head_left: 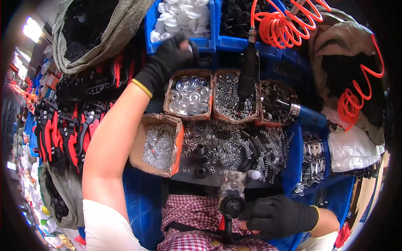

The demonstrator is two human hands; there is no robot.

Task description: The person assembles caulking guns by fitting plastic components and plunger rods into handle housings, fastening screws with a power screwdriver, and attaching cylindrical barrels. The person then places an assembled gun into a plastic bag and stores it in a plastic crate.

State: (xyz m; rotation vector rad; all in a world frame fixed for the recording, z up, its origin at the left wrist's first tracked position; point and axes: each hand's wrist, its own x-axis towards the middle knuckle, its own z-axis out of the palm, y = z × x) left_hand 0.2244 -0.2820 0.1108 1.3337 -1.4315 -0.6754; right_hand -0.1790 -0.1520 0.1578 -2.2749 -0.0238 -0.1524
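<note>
My left hand (173, 54), in a black glove with bare fingertips, reaches far forward to the front edge of a blue bin (151, 25) of white plastic caps (184, 16). Its fingers are closed; a small dark and pale piece seems to be in them, too blurred to name. Near my lap, my right hand (278, 215), gloved too, curls its fingers at the side of a black part with a round cup (232, 205). That part sits at the near end of a worn metal block (233, 184). A bit of red shows beside it. My right palm is hidden.
Cardboard boxes hold washers (190, 94), nuts (226, 92) and small springs (159, 146). Loose springs (272, 146) cover the tabletop. A black air driver (248, 71) hangs from a coiled red hose (278, 29). A blue driver (312, 117) lies right; red-handled pruners (71, 134) are left.
</note>
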